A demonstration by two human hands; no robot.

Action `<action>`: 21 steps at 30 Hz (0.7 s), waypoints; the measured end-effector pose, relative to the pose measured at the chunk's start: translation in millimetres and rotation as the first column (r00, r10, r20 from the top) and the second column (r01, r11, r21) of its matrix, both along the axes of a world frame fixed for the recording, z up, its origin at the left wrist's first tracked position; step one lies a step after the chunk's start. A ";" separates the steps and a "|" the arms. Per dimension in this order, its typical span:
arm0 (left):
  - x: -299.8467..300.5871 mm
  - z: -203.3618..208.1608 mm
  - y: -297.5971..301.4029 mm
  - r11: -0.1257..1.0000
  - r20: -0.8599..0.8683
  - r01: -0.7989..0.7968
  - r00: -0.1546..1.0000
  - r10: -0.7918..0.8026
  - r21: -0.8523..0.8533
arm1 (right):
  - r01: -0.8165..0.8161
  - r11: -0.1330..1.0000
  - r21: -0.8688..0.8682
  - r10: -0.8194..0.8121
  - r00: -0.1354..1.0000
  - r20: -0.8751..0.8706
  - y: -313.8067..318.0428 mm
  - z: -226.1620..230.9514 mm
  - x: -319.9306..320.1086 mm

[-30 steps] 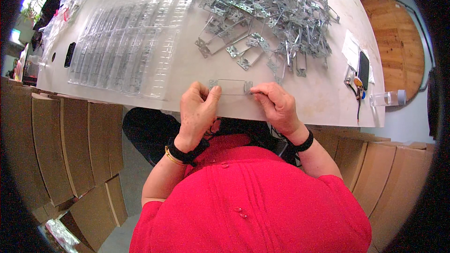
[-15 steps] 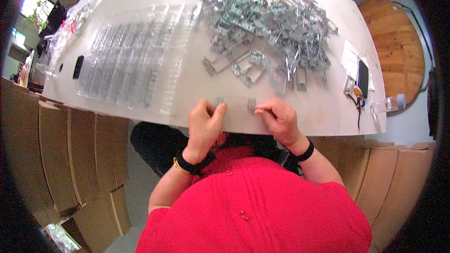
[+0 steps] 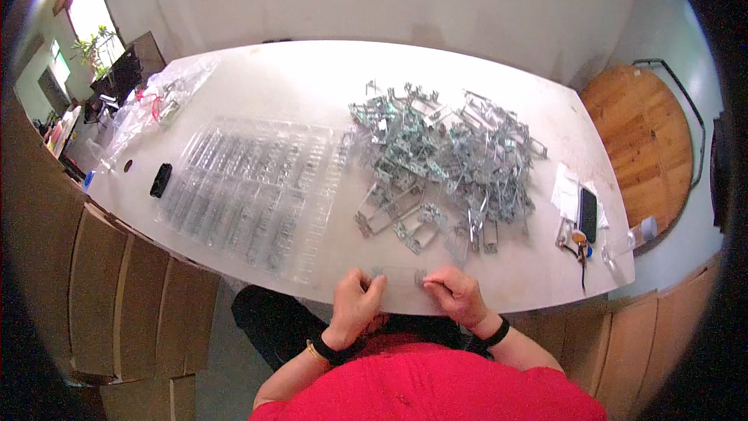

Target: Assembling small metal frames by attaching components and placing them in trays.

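At the table's near edge my left hand [image 3: 358, 304] and my right hand [image 3: 460, 298] pinch opposite ends of one small metal bracket assembly [image 3: 420, 277]. Its grey end plates show beside my fingertips, with a thin, faint span between them. My fingers partly hide both ends. Beyond my hands lies a big tangled pile of similar metal bracket assemblies [image 3: 444, 164], grey with greenish glints. To the left, a clear plastic tray [image 3: 315, 253] holds rows of small metal parts, too blurred to tell apart.
On the white table [image 3: 312, 70] are a black oblong object [image 3: 161, 180] and clear plastic bags [image 3: 167, 93] at left. To the right are a phone [image 3: 587, 214], a small corded item [image 3: 580, 245] and a clear bottle [image 3: 627, 243]. Cardboard boxes [image 3: 125, 288] flank the table.
My view has tilted up, so the table sits lower in the picture and the wall and window show. Both hands keep their pinch on the bracket assembly.
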State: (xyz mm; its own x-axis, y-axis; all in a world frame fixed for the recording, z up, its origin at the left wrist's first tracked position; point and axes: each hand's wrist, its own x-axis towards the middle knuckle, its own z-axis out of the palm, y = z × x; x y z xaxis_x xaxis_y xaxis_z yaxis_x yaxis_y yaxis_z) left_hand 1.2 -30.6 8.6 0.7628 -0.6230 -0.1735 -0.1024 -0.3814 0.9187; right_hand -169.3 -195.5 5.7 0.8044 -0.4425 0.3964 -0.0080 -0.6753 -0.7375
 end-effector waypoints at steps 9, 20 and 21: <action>2.0 -16.0 -1.6 0.997 0.065 0.068 0.996 -0.065 -0.039 | 0.019 0.997 0.071 -0.016 0.999 -0.039 -1.7 -7.1 -6.7; 6.3 -43.0 -3.9 0.992 0.074 0.082 0.994 -0.075 -0.093 | 0.032 0.998 0.052 -0.033 0.999 0.007 2.2 -5.6 -4.1; 6.1 -39.9 -4.3 0.994 0.070 0.064 0.996 -0.058 -0.093 | 0.024 0.998 0.054 -0.024 1.000 0.004 -0.2 -7.5 -4.6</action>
State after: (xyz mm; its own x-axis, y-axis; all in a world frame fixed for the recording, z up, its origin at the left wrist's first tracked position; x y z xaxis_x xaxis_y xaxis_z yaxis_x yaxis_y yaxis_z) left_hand 7.2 -34.9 -31.2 0.7308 -0.6799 -0.0608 -0.1856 -0.2837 0.9408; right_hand -173.8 -195.7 -1.8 0.7914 -0.4827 0.3750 -0.0206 -0.6343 -0.7728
